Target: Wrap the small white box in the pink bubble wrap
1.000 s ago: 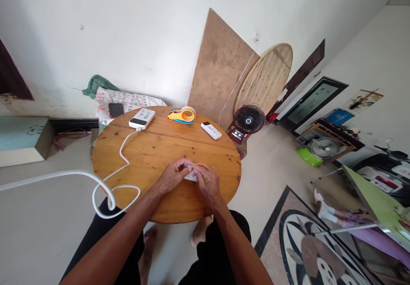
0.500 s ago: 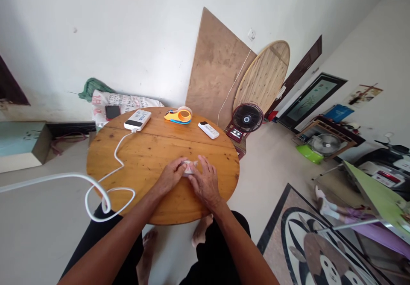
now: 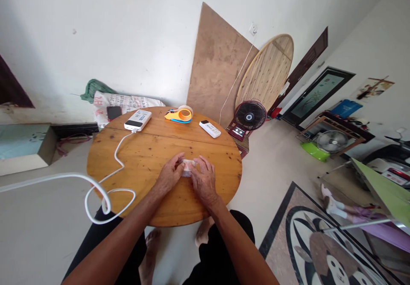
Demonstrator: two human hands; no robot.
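A small white box-like item (image 3: 187, 169) with pinkish-red marks on top sits low over the near middle of the round wooden table (image 3: 134, 165). My left hand (image 3: 169, 174) grips its left side, thumb at the top edge. From the right, my right hand (image 3: 205, 180) closes on the same item, thumb and fingers at its side. The fingers partly cover it, and I cannot make out its exact kind.
A white power bank (image 3: 137, 119) with a cable (image 3: 119, 159) is at the table's left. Toward the back are an orange tape dispenser (image 3: 179, 115) and a smaller white device (image 3: 210, 128). A fan (image 3: 250, 116) stands past the right edge. Another person's legs (image 3: 342, 211) show far right.
My fingers have shifted on the white item, and more of its flat top now shows between them. The item stays in nearly the same place. The view has turned slightly.
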